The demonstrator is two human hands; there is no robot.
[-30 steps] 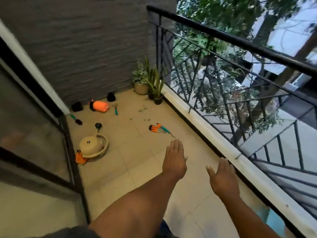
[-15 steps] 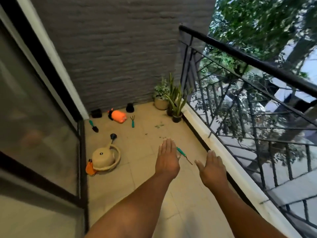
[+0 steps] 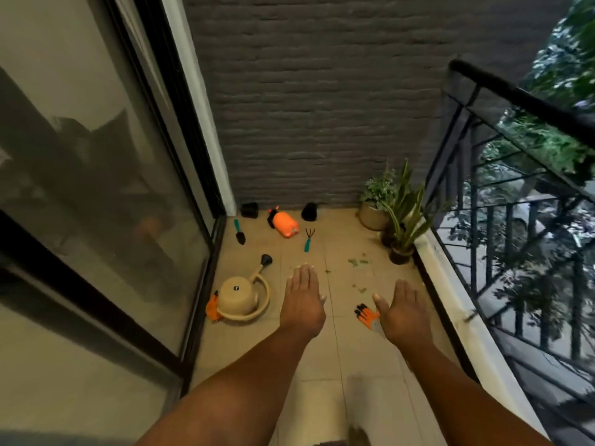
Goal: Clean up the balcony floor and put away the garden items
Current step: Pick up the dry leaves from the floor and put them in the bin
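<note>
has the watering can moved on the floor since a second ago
No. The watering can lies by the glass door's bottom track, orange glove tucked beside it, as before; only the camera turned.

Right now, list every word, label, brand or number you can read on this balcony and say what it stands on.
No text is readable in this view.
Watering can: a small dark round mark on its beige top, too small to read.
Orange spray bottle: no label legible.
Orange glove by the right hand: no print visible.
</note>
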